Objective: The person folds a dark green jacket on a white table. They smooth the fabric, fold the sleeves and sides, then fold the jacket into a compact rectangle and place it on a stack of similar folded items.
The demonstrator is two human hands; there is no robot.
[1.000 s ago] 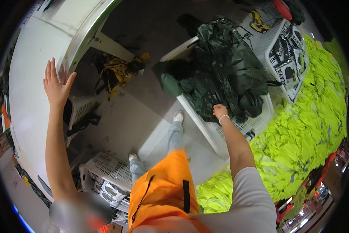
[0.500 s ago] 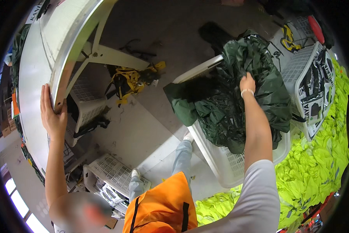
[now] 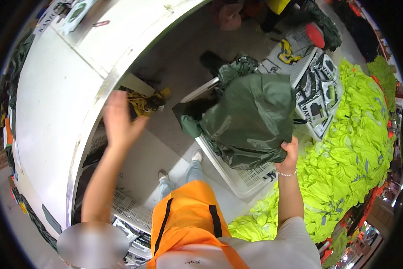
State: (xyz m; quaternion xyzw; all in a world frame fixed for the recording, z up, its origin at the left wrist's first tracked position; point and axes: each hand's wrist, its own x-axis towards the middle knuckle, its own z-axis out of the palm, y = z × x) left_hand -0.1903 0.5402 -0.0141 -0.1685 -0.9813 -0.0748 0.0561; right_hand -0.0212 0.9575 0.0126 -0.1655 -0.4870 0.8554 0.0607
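My right hand [image 3: 290, 153] grips the lower right edge of a piece of shiny dark green fabric [image 3: 255, 114], fingers closed round it. The piece is lifted and spread over a white plastic basket [image 3: 234, 183]; its exact kind I cannot make out. More crumpled dark green fabric [image 3: 239, 67] lies in the basket behind it, partly hidden. My left hand [image 3: 121, 121] is raised beside the white table's edge [image 3: 104, 92], slightly blurred, thumb spread from the fingers, with nothing in it.
A heap of fluorescent yellow garments [image 3: 345, 166] fills the right side. A white basket of printed packages [image 3: 318, 96] stands between heap and green fabric. Yellow and black straps [image 3: 145, 102] lie under the table. Another basket [image 3: 132, 208] is near my feet.
My left hand has left the table edge and moved right. My right hand now holds the green piece by its lower edge, nearer to me, and the piece is spread flatter.
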